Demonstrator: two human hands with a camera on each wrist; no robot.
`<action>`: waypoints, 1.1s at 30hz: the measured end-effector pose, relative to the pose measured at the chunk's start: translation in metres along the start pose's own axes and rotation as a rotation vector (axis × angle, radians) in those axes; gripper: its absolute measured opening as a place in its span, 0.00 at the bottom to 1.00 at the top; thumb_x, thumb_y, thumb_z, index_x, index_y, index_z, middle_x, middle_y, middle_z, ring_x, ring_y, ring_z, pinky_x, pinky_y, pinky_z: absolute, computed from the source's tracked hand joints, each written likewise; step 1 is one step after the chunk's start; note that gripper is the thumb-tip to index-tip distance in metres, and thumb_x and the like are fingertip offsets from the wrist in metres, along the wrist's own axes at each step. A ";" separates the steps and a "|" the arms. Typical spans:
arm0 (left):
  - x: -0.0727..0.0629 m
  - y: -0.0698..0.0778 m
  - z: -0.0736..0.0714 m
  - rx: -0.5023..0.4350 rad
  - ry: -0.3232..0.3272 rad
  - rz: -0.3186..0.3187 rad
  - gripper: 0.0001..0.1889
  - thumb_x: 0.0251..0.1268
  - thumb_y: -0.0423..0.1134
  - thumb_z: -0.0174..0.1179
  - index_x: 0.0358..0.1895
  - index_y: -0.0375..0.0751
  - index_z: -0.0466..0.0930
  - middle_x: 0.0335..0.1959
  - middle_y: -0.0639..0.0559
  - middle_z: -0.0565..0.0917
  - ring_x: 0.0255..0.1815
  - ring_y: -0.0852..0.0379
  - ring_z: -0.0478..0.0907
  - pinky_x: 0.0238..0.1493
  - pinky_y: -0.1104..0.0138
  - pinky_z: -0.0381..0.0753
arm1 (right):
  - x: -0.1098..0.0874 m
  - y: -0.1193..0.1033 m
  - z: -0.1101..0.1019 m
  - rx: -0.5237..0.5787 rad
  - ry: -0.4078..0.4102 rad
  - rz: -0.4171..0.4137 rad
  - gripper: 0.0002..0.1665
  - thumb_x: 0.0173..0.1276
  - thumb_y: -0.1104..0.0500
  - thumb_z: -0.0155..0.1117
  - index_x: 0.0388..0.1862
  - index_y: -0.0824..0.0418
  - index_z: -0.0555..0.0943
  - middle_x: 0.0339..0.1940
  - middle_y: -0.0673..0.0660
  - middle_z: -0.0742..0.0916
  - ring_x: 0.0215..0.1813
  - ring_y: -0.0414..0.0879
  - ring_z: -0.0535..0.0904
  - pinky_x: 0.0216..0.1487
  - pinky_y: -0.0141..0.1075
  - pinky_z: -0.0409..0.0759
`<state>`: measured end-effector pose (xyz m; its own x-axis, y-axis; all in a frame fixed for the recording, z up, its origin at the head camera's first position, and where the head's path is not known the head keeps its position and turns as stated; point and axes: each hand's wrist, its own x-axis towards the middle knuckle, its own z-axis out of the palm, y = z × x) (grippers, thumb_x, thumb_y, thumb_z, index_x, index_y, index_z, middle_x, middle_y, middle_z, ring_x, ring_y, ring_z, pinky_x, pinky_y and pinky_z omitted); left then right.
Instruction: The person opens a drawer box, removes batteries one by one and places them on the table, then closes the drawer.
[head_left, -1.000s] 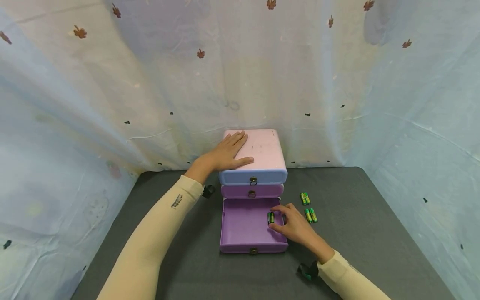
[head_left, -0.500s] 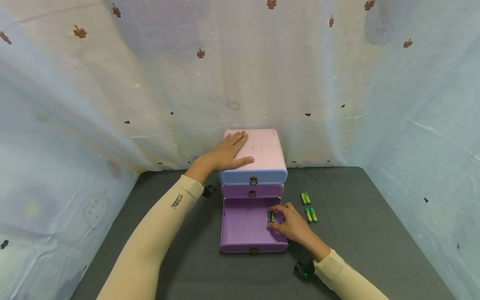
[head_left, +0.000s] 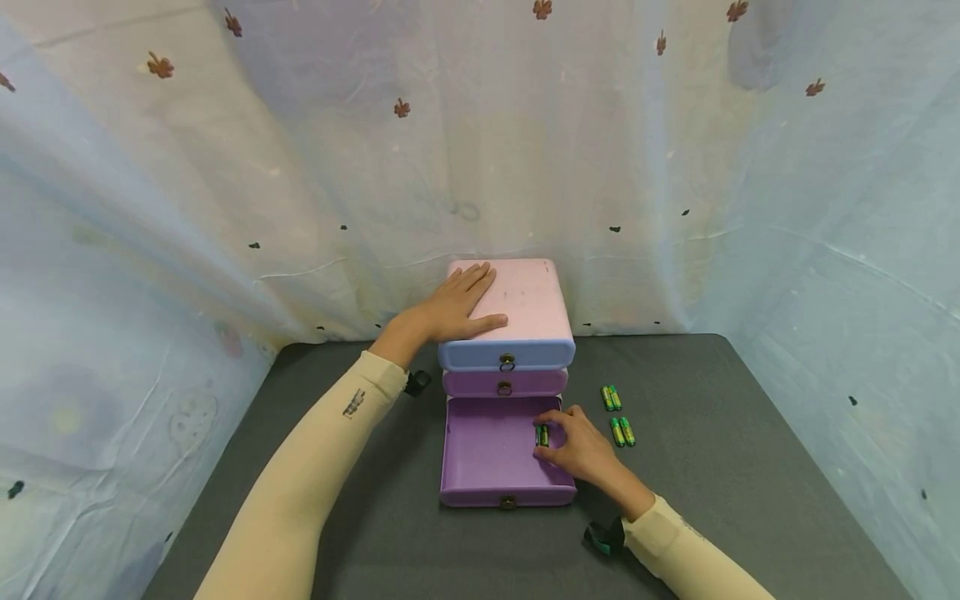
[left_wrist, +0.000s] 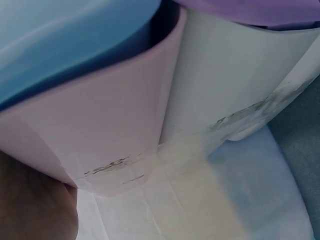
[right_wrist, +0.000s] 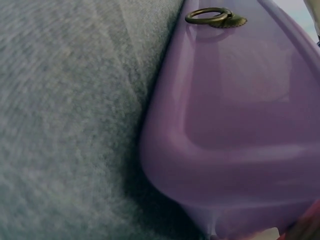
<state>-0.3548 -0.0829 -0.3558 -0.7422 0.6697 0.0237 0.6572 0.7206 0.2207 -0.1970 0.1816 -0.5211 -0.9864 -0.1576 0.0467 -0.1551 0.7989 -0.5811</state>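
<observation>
My left hand (head_left: 459,302) rests flat on the pink top of a small drawer cabinet (head_left: 528,296), fingers spread. The bottom purple drawer (head_left: 480,450) is pulled out toward me. Inside it, near the right wall, my right hand (head_left: 581,446) pinches two green batteries (head_left: 542,435) by their ends between thumb and fingers. The batteries lie side by side at the drawer floor. In the right wrist view, the drawer front (right_wrist: 240,90) with its brass ring fills much of the picture, and the batteries are hidden there.
Right of the cabinet, two more pairs of green batteries, a far pair (head_left: 611,397) and a near pair (head_left: 622,432), lie on the dark grey table (head_left: 720,500). The blue top drawer (head_left: 480,355) and purple middle drawer (head_left: 472,382) sit above the pulled-out one. A patterned curtain (head_left: 480,167) hangs behind.
My right hand and forearm have shifted very slightly left, with the batteries staying almost in place. The left hand has not moved.
</observation>
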 end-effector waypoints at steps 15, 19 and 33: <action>0.001 0.000 0.000 0.000 0.000 -0.002 0.51 0.82 0.70 0.45 0.90 0.41 0.35 0.91 0.44 0.36 0.91 0.50 0.30 0.88 0.55 0.27 | 0.001 -0.002 -0.002 -0.009 -0.014 0.009 0.31 0.56 0.54 0.89 0.59 0.49 0.89 0.49 0.57 0.80 0.44 0.50 0.78 0.36 0.47 0.80; 0.001 0.000 0.000 0.003 0.000 -0.002 0.51 0.82 0.70 0.45 0.90 0.41 0.35 0.91 0.44 0.36 0.91 0.50 0.30 0.88 0.54 0.27 | 0.001 -0.003 -0.001 -0.016 -0.021 0.020 0.30 0.57 0.54 0.88 0.60 0.49 0.89 0.50 0.57 0.80 0.44 0.50 0.78 0.36 0.47 0.79; 0.001 -0.001 0.001 0.003 0.000 -0.005 0.51 0.81 0.70 0.45 0.90 0.41 0.35 0.91 0.45 0.36 0.91 0.50 0.29 0.88 0.55 0.26 | 0.000 -0.002 -0.002 0.007 -0.016 0.009 0.29 0.56 0.53 0.89 0.58 0.49 0.90 0.49 0.58 0.80 0.45 0.50 0.78 0.36 0.47 0.80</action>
<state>-0.3560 -0.0828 -0.3565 -0.7452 0.6664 0.0228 0.6543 0.7242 0.2179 -0.1966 0.1808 -0.5179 -0.9868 -0.1594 0.0286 -0.1457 0.7965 -0.5869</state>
